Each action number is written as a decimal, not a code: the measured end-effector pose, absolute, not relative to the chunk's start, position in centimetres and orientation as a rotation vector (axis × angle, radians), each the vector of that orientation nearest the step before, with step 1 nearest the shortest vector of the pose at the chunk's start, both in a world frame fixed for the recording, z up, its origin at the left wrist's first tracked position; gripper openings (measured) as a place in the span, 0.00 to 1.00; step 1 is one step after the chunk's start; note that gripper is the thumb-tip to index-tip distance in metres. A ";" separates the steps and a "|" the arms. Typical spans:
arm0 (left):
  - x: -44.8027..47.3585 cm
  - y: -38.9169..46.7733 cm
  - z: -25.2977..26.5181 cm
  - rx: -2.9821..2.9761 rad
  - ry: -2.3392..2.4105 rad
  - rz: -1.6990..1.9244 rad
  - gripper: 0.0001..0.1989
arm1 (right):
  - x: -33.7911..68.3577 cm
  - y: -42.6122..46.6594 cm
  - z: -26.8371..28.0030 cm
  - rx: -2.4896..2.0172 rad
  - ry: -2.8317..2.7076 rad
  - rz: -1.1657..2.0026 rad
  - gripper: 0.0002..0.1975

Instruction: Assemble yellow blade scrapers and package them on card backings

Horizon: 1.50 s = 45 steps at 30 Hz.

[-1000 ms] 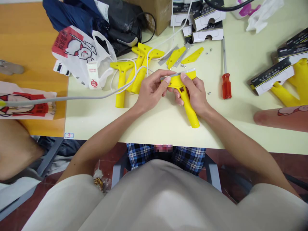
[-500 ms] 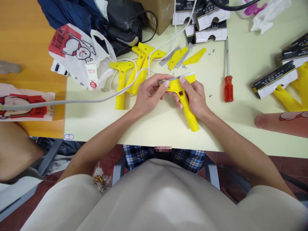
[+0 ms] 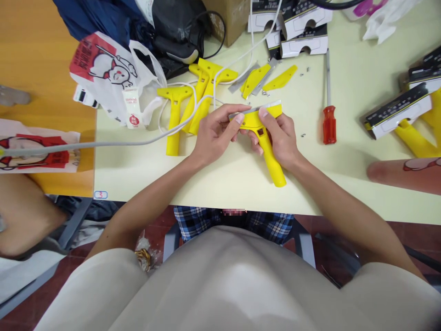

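Both my hands hold a yellow scraper (image 3: pixel 270 154) by its wide head, above the table's near part. My left hand (image 3: pixel 215 135) pinches the head's left end, thumb on top. My right hand (image 3: pixel 280 135) grips the right part, its thumb pressed on the yellow plate. A grey metal blade (image 3: pixel 255 109) shows along the head's far edge, and the handle slants down toward me. Just beyond lie loose yellow cover plates (image 3: pixel 280 78), grey blades (image 3: pixel 237 82) and small screws (image 3: pixel 265 93). Several yellow scraper handles (image 3: pixel 174 117) lie left of my hands.
A screwdriver with a red handle (image 3: pixel 329 125) lies to the right. Black-and-white boxes (image 3: pixel 305 46) are stacked at the back, with another box (image 3: pixel 401 112) at far right. A white cable (image 3: pixel 138 142) crosses the left side near a plastic bag (image 3: pixel 113 69). A red cup-like object (image 3: pixel 403 174) lies right.
The view has shifted slightly. Both hands keep nearly the same hold on the scraper, with no clear movement of its parts.
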<state>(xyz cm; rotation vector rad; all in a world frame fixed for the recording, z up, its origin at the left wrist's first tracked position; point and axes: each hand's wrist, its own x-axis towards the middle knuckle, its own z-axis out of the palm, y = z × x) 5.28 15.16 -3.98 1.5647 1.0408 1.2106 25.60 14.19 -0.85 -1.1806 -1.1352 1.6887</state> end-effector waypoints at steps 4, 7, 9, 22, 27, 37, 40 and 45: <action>5.3 15.0 -3.9 1.557 1.036 1.217 0.23 | 25.6 14.2 -0.8 -1.147 -1.168 1.683 0.41; 5.3 15.0 -4.0 1.555 1.027 1.228 0.22 | 25.5 14.2 -0.8 -1.148 -1.167 1.673 0.41; 5.3 15.0 -4.0 1.557 1.040 1.221 0.22 | 25.4 14.1 -0.7 -1.163 -1.156 1.669 0.41; 5.5 15.3 -4.6 1.591 0.990 1.300 0.21 | 25.4 14.5 -1.3 -1.001 -1.244 1.643 0.39; 5.5 15.2 -4.5 1.584 0.982 1.308 0.18 | 25.4 14.6 -1.6 -0.988 -1.253 1.640 0.39; 5.3 15.3 -4.9 1.681 1.027 1.273 0.21 | 25.3 14.5 -1.2 -1.011 -1.261 1.601 0.41; 5.2 15.4 -4.7 1.718 1.086 1.294 0.24 | 25.2 14.3 -1.2 -1.032 -1.186 1.576 0.40; 4.0 16.4 -4.4 1.912 1.194 1.293 0.23 | 24.9 14.2 -1.0 -1.004 -1.034 1.569 0.37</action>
